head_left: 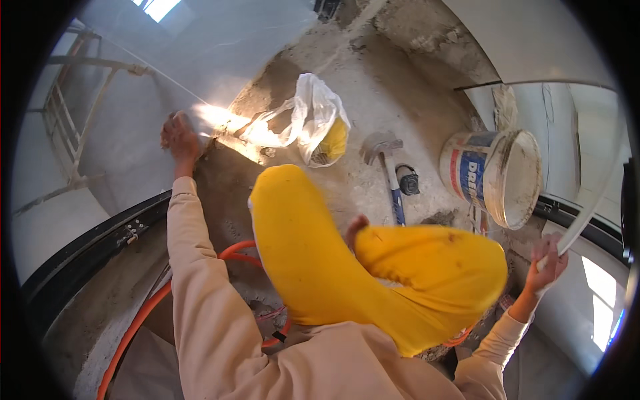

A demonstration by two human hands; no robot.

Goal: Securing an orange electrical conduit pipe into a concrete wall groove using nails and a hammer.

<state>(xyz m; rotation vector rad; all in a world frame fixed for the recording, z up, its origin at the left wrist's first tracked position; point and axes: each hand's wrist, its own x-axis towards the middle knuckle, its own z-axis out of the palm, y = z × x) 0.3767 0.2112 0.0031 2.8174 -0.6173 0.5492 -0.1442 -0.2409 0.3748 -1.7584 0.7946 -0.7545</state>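
Note:
My left hand (180, 139) is stretched out at the far left, its fingers apart against a large glossy grey panel (147, 100). At the right, the fingers of my right hand (548, 262) are wrapped round a long pale rod (587, 212) that slants up toward the picture's edge. Just right of my left hand lies a translucent white plastic bag (319, 110) with something yellow in it. A hammer with a blue and white handle (393, 190) rests on the floor before my knees. Beside it sits a small black tape measure (408, 180).
A white plastic bucket (460, 173) lies tipped at the right, its mouth toward the right. An orange hose (143, 317) curves across the floor at my left. A dark metal track (100, 250) runs along the left, and a metal frame (90, 133) shows at far left.

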